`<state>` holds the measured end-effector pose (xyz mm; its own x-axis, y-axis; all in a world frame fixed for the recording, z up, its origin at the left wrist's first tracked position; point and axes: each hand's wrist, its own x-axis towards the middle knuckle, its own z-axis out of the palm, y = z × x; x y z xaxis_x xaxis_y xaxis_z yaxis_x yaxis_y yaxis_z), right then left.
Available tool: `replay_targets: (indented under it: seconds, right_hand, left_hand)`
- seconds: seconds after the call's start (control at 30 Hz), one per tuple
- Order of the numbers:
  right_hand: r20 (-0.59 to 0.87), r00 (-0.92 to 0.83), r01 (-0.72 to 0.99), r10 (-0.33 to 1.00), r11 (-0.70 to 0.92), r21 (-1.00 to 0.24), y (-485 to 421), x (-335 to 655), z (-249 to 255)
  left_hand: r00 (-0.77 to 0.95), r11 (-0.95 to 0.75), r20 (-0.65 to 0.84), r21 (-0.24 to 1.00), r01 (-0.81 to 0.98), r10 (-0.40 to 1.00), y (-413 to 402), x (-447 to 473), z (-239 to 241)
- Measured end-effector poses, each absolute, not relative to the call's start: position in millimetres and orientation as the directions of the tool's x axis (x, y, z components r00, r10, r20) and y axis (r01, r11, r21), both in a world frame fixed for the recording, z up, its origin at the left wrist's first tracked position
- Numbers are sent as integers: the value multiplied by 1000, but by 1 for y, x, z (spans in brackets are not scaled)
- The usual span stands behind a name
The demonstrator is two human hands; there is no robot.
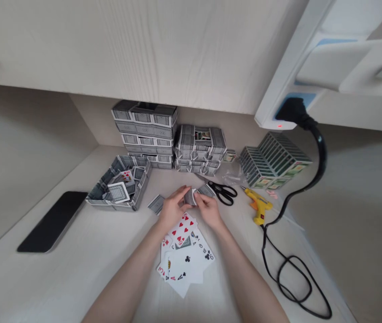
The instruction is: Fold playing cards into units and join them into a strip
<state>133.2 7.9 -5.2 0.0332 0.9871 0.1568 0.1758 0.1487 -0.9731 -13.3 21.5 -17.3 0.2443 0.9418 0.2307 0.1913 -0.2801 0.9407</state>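
Gripping a small folded playing card (191, 196) from both sides, left hand (172, 209) and right hand (208, 210) fingers hide its face; scissors (222, 192) lie at two o'clock.

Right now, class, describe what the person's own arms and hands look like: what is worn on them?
Both forearms are bare, with no sleeves in view. The left hand and right hand wear no gloves. No watch, bracelet or ring can be made out on either, though the fingers are too small to rule out a thin ring.
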Motion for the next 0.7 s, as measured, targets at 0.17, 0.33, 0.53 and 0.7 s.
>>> replay_targets:
  seconds: [0.17,0.33,0.53,0.7]
  right_hand:
    - [246,89,271,965,214,-938,6,133,-8]
    - [193,94,245,977,165,-955,3,132,-6]
    - [179,-20,175,984,180,-968,3,128,-11]
    - [218,-14,267,976,214,-940,3,128,-14]
  left_hand:
    - [289,-357,276,891,280,917,22,-12,-18]
    - [247,-433,359,802,412,900,21,-12,-10]
    - [215,-450,397,745,493,892,19,-13,-6]
    - [222,-443,386,724,529,896,17,-11,-10]
